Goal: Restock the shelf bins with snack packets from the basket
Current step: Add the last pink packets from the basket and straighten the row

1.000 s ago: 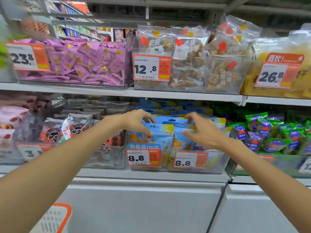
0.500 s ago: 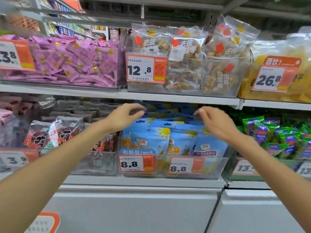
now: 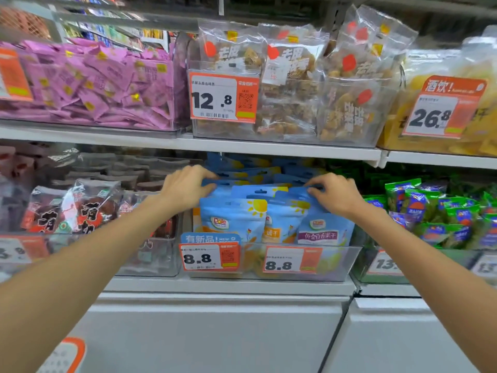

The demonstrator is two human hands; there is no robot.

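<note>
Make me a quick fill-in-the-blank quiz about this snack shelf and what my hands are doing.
1. Both hands, left hand and right hand, grip the tops of the ____ Dole packets.
2. The two price tags on that clear bin read ____.
3. The bin directly above holds clear bags of brown snacks priced at ____.
4. The upper-left bin holds ____ packets.

Missing words: blue; 8.8; 12.8; pink

Fruit packets point(image 3: 234, 222) in middle bin point(image 3: 333, 262), lower shelf; left hand point(image 3: 185, 185), right hand point(image 3: 334, 193) on packet tops.
</note>
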